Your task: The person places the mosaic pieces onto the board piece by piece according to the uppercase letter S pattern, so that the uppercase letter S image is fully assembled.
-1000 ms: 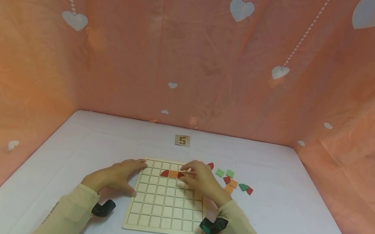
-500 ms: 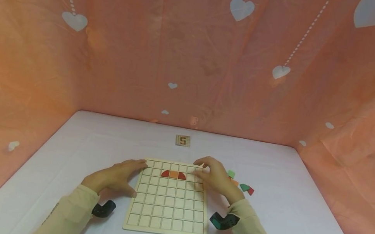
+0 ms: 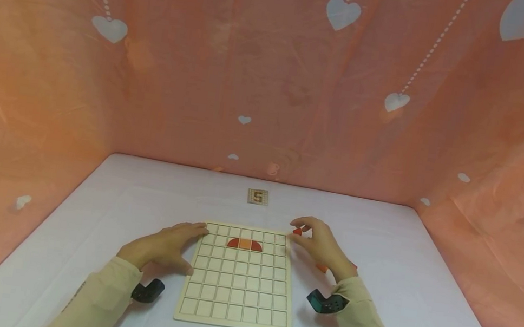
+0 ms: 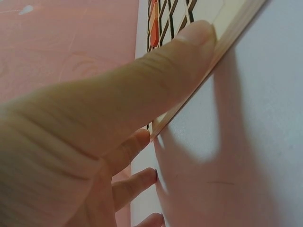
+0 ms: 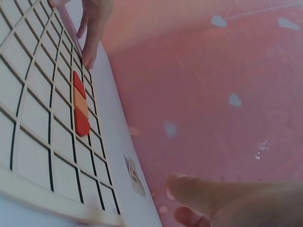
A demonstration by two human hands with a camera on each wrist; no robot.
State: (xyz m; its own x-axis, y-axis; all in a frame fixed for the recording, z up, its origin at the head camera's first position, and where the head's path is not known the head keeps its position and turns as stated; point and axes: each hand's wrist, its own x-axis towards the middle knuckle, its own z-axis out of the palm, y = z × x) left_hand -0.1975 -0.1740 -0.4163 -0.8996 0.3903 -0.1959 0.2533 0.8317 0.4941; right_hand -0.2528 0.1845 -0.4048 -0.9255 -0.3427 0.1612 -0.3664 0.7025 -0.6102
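My left hand (image 3: 161, 245) rests at the left side of a pale gridded board (image 3: 235, 310), thumb and fingertips touching its rim. In the left wrist view the thumb (image 4: 196, 38) lies on the board's edge. Set in the second row from the back are an orange square tile (image 3: 244, 244) and two red quarter-round tiles (image 3: 232, 243), one on each side of it. My right hand (image 3: 323, 244) hovers off the board's back right corner. Its thumb and fingers are apart around a loose red tile (image 3: 298, 232), which seems to lie on the table. No tile shows between them in the right wrist view.
A small card (image 3: 258, 197) with a figure like a 5 lies behind the board on the white table (image 3: 166, 184). Beneath the right hand an orange tile (image 3: 321, 268) peeks out; other loose tiles are mostly hidden. Pink-orange cloth walls (image 3: 272, 77) enclose the table.
My right hand has left the red tile at the right of the orange square and moved right, off the board to the loose tiles. The left hand stays at the board's edge.
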